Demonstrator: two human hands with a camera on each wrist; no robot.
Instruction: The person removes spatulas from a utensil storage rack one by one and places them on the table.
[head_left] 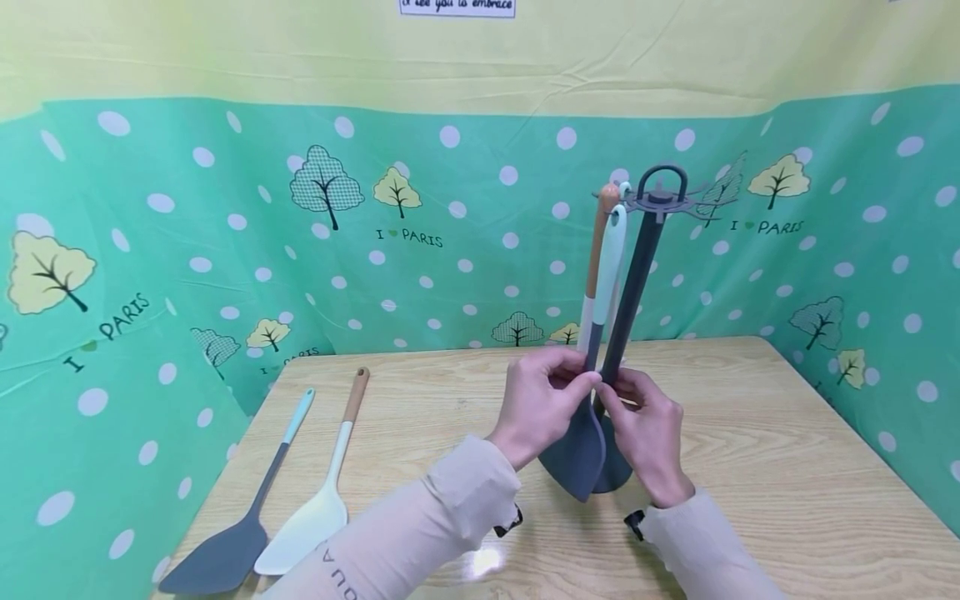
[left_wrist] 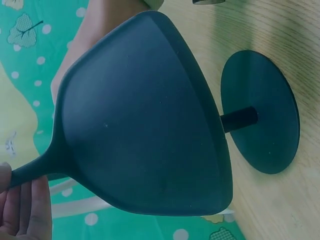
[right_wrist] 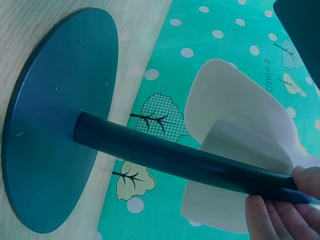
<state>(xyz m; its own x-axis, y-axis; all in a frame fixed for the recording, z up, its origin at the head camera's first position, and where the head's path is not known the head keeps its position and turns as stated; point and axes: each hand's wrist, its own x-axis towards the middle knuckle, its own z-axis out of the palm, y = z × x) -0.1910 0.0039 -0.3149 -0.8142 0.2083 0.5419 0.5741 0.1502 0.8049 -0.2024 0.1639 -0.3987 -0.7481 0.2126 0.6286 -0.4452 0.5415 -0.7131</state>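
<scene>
Pale sleeves (head_left: pixel 457 504) cross my wood-grained table (head_left: pixel 765 442), where a grey spatula (head_left: pixel 221 554) and a white spatula (head_left: pixel 307 525) lie leftward; my left hand (head_left: pixel 542 404) pinches a dark-bladed spatula (head_left: pixel 581 458), blade down beside the black rack (head_left: pixel 636 292) my right hand (head_left: pixel 651 433) grips; behind hangs dotted green cloth (head_left: pixel 480 208) with trees, yellow above

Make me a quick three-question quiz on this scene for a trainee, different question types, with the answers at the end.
1. Which hand holds the dark post?
2. True or false: the white spatula lying on the table has a mint handle.
3. The left hand grips: A) the round base; B) the neck of a dark spatula; C) the table edge.

Key:
1. The right hand.
2. False; its handle is brown.
3. B.
</scene>
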